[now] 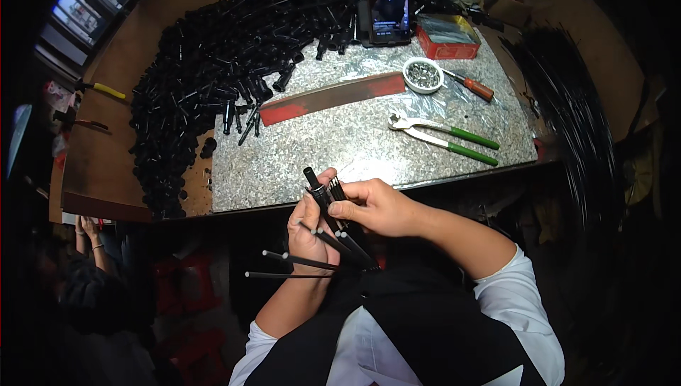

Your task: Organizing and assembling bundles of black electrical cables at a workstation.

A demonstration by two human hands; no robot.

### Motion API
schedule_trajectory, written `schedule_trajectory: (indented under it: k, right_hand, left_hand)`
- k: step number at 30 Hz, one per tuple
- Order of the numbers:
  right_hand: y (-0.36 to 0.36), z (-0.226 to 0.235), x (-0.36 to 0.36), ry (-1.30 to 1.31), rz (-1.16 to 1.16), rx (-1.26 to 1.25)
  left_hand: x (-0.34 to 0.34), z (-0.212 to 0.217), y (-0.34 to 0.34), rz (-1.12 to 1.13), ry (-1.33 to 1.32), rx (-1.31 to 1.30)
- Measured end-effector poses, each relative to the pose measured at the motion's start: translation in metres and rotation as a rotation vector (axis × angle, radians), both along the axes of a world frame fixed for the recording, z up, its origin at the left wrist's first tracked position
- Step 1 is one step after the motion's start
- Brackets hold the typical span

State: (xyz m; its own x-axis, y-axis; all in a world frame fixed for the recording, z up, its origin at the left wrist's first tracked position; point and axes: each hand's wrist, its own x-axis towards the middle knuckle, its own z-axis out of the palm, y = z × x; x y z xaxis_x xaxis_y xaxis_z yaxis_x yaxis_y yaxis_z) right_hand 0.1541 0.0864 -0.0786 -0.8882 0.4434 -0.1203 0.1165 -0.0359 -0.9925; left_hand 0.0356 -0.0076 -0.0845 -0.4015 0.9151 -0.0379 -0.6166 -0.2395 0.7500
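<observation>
Just below the worktable's near edge, my left hand [305, 238] is closed round an upright black tube [311, 177] with a collar near its top. My right hand [377, 208] comes in from the right and pinches a small bundle of thin black rods [336, 189] with bright metal ends, close against the tube. Several thicker black rods [273, 275] with pale round tips fan out to the left and below, over my left wrist and near my lap. Their lower ends are lost against my dark vest.
On the speckled tabletop [298, 159] lie green-handled pincers [474, 138], a red-ended bar [333, 97], a screwdriver [478, 89], a white bowl [423, 90] of metal bits, a red box [452, 51] and a propped phone [389, 6]. Black parts [206, 52] heap left; long rods [585, 123] hang right. Another person's hands [89, 228] show far left.
</observation>
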Motion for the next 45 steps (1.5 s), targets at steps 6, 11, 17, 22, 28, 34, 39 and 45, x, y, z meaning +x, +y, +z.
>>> schedule_trajectory:
  k: [6, 11, 17, 22, 28, 34, 39, 45]
  right_hand:
    - [-0.006, 0.022, 0.004, -0.061, -0.083, 0.233]
    - [-0.003, 0.022, 0.004, -0.152, 0.005, 0.428]
    - [0.03, 0.046, 0.02, -0.393, 0.351, 0.652]
    - [0.078, 0.095, -0.006, -0.323, 0.006, 0.662]
    - [0.148, 0.064, -0.09, -0.186, -0.129, 1.042]
    - [0.171, 0.031, -0.161, -0.462, 0.004, 1.271]
    - [0.17, 0.028, -0.181, -0.424, 0.018, 1.37]
    - [0.18, 0.018, -0.187, -0.361, 0.066, 1.534]
  left_hand:
    - [0.002, 0.002, 0.003, -0.031, 0.029, -0.014]
    - [-0.005, 0.007, 0.003, -0.188, 0.009, -0.022]
    - [-0.012, -0.001, 0.006, -0.275, -0.18, 0.051]
    - [-0.023, -0.002, 0.005, -0.369, -0.264, 0.083]
    - [-0.016, -0.006, 0.005, -0.357, -0.216, 0.103]
    - [-0.021, -0.001, 0.001, -0.332, -0.158, 0.044]
    - [-0.03, -0.002, 0.0, -0.351, -0.171, 0.053]
    - [-0.034, -0.007, -0.001, -0.358, -0.208, 0.059]
